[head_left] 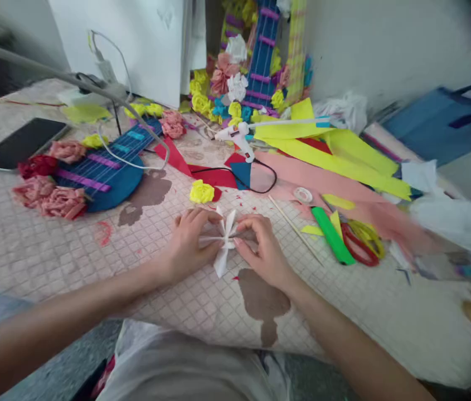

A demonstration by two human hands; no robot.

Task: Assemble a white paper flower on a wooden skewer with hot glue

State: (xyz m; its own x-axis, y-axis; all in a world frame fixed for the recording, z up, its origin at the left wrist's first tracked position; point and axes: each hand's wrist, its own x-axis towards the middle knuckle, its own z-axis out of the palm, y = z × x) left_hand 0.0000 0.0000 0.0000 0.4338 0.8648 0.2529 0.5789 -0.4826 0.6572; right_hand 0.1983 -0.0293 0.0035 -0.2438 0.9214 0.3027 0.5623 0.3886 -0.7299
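Both my hands meet over a white folded paper flower point(224, 240) on the patterned mat. My left hand point(189, 240) pinches its left side, fingers closed on the folds. My right hand point(260, 248) pinches the right side at the flower's middle. The paper fans out above and below my fingers. A yellow paper rose point(202, 192) lies just beyond my hands.
A white glue gun point(239, 136) with a black cord lies ahead among yellow and pink paper strips point(335, 161). Red-and-yellow scissors point(363, 245), a green cutter point(331, 234), a thin stick point(294, 228) and a tape roll point(302, 195) lie right. A blue cardboard guitar point(105, 170) with paper roses and a phone point(20, 143) lie left.
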